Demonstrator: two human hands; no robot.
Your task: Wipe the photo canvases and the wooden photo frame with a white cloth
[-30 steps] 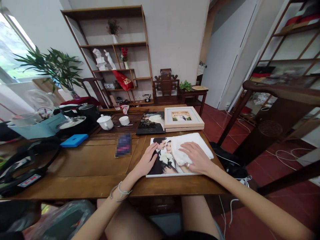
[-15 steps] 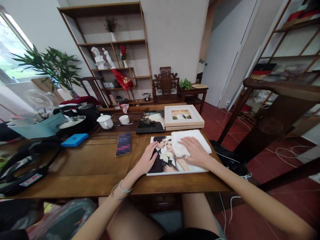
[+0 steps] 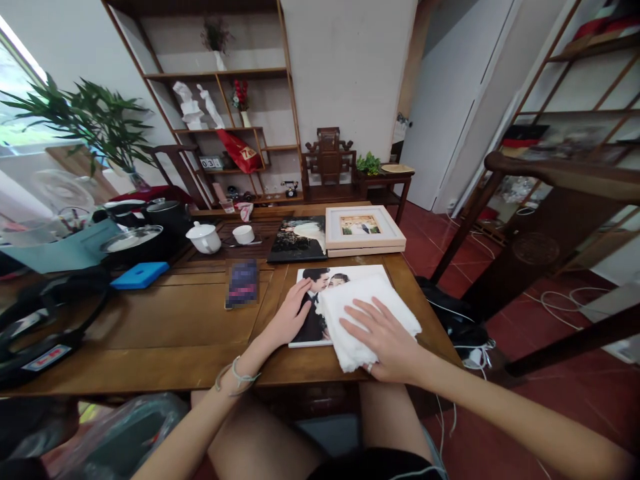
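Note:
A large wedding photo print (image 3: 320, 283) lies flat near the front right of the wooden table (image 3: 175, 333). My left hand (image 3: 293, 313) rests on its left part, fingers stretched out flat, holding it down. A white cloth (image 3: 363, 307) covers the print's right and near part. My right hand (image 3: 383, 337) presses flat on that cloth with fingers spread, a ring on one finger.
Behind the print lie a dark photo print (image 3: 299, 239) and a white framed photo (image 3: 363, 230). A blurred card (image 3: 242, 283), a blue box (image 3: 139, 275), a white teapot (image 3: 205, 238), a cup (image 3: 243, 234) and pots stand left. A dark wooden chair (image 3: 550, 200) is at right.
My right hand has dragged the white cloth from the far right of the print toward me, so it now covers the near right part. My left hand stays on the print.

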